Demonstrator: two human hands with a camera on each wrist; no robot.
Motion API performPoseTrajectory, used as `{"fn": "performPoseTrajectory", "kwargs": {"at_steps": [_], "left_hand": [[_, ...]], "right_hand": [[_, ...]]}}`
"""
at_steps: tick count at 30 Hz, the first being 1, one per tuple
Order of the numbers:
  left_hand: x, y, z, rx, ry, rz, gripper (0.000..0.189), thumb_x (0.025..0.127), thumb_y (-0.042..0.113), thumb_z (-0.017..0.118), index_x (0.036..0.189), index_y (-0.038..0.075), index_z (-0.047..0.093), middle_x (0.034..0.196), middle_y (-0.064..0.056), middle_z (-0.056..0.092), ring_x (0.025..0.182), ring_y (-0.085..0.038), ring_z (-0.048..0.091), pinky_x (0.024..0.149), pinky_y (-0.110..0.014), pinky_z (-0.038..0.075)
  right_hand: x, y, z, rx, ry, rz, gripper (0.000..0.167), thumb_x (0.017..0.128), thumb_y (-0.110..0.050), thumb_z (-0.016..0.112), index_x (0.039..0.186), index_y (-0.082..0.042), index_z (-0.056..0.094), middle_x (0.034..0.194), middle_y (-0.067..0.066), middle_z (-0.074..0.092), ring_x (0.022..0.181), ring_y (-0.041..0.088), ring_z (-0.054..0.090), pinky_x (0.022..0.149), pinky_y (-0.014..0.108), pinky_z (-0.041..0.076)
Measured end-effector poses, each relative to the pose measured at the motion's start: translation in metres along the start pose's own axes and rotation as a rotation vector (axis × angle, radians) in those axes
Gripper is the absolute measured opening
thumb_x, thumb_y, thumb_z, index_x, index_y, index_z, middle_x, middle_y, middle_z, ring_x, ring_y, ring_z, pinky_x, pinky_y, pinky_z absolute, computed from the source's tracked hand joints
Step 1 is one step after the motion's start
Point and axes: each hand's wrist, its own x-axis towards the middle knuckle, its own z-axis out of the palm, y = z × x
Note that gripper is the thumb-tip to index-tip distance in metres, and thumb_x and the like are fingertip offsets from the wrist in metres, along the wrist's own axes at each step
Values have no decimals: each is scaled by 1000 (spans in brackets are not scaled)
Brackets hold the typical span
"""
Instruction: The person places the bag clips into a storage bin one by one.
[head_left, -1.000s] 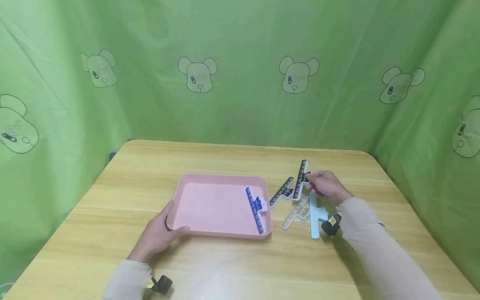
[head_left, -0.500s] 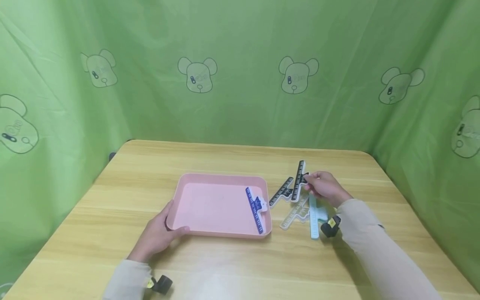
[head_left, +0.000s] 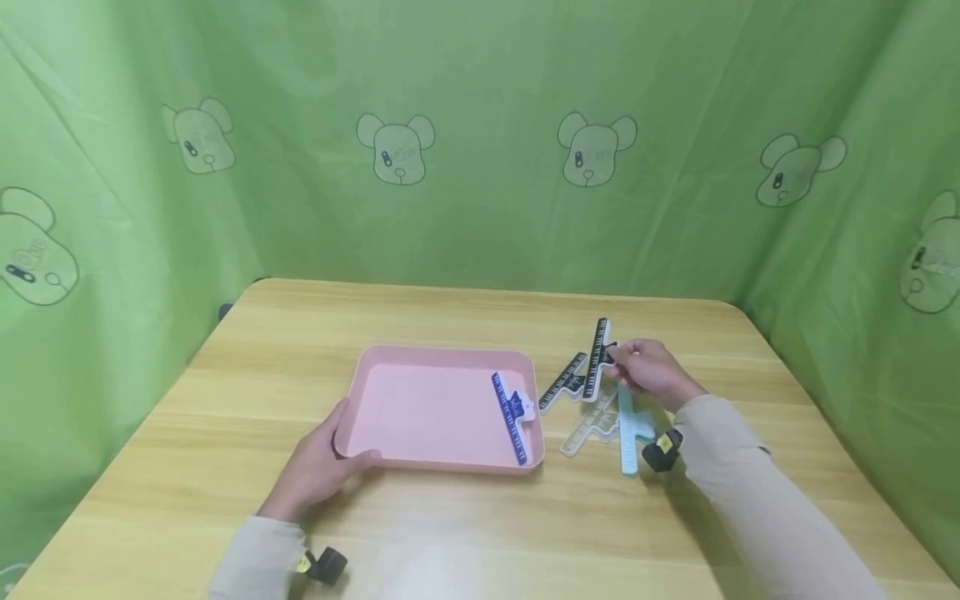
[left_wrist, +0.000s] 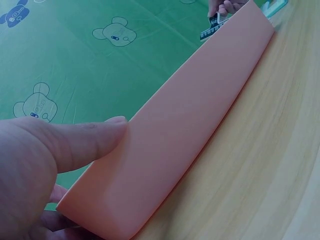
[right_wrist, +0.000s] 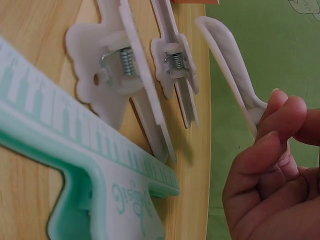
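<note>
My right hand (head_left: 651,368) pinches a black-and-white piano-key clip (head_left: 597,360) by its handle. In the right wrist view the held clip (right_wrist: 227,60) stands apart from the tabletop, its handle partly hidden by the fingers. Below and beside that hand lie a mint green clip (head_left: 627,433), a pale whitish clip (head_left: 587,427) and another black clip (head_left: 561,385). My left hand (head_left: 318,462) grips the near left corner of a pink tray (head_left: 420,412), the thumb against its front wall (left_wrist: 170,120). A blue clip (head_left: 507,417) rests inside the tray, at its right end.
All of this is on a light wooden table (head_left: 450,533). Green curtains (head_left: 495,225) with bear-head prints surround its back and sides. The right wrist view shows metal springs on two clips (right_wrist: 107,55) lying beside the mint one.
My right hand and the black clip it pinches have shifted slightly left. The left hand keeps its grip on the tray, which stays in place.
</note>
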Motion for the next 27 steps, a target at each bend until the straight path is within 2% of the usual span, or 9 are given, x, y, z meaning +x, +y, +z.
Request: {"fn": "performPoseTrajectory", "kwargs": {"at_steps": [6,13,21,27], "left_hand": [[-2,-2,2,-3,2,-11,105,78,44,78,154,2,20,152,-25,29,136,-45,31,110,-58,26],[-3,-2,1,-10,8,6,103,78,42,79,154,3,21,151,-25,32,135,-45,33,110,-58,27],[-2,-2,0,-11,7,3,103,78,41,79,154,3,21,152,-24,31,136,-45,32,110,-59,26],[0,-1,0,-15,7,8,102,78,42,79,155,7,21,152,-22,31,137,-43,32,110,-58,26]], "right_hand": [[0,3,2,1,3,25,25,104,-23,43,109,1,47,92,9,61,65,8,51,58,22,46],[1,4,3,41,-17,24,26,104,-23,43,111,2,46,91,8,60,67,9,51,59,22,46],[3,-3,7,108,-54,-10,26,104,-22,42,113,2,45,83,1,57,63,6,49,54,19,43],[4,-11,8,78,-56,-21,26,105,-22,41,115,2,44,82,0,56,64,7,49,56,21,43]]}}
